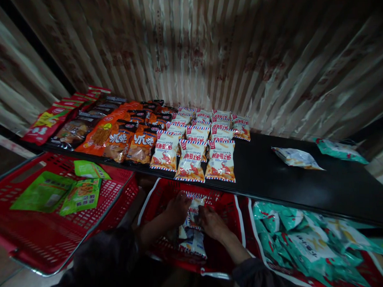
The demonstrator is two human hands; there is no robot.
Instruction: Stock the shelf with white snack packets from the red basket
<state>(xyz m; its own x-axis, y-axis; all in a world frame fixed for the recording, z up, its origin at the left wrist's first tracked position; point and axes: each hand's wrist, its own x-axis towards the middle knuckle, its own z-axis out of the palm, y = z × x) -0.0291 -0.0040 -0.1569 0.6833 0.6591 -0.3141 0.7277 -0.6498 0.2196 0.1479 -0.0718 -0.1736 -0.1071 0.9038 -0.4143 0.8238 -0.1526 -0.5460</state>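
Over the middle red basket (161, 184), my left hand (178, 209) and my right hand (212, 221) grip a small white shrimp snack bag (194, 212) by its two sides. The bag is printed with red lettering and has striped edges. Both hands are closed on it, though dim light blurs the fingertips. Below it, other similar snack bags (195, 241) lie in the basket, partly covered. On the black shelf (252, 170) just beyond, several matching white snack bags (189, 160) stand in rows, propped upright and leaning back.
Orange snack bags (141, 143) and red packets (49, 123) fill the shelf's left side. A white packet (297, 158) and a teal packet (339, 151) lie at its right. The left basket (118, 200) holds green packets (82, 195); the right one holds teal bags (308, 248). Corrugated sheeting (203, 46) stands behind.
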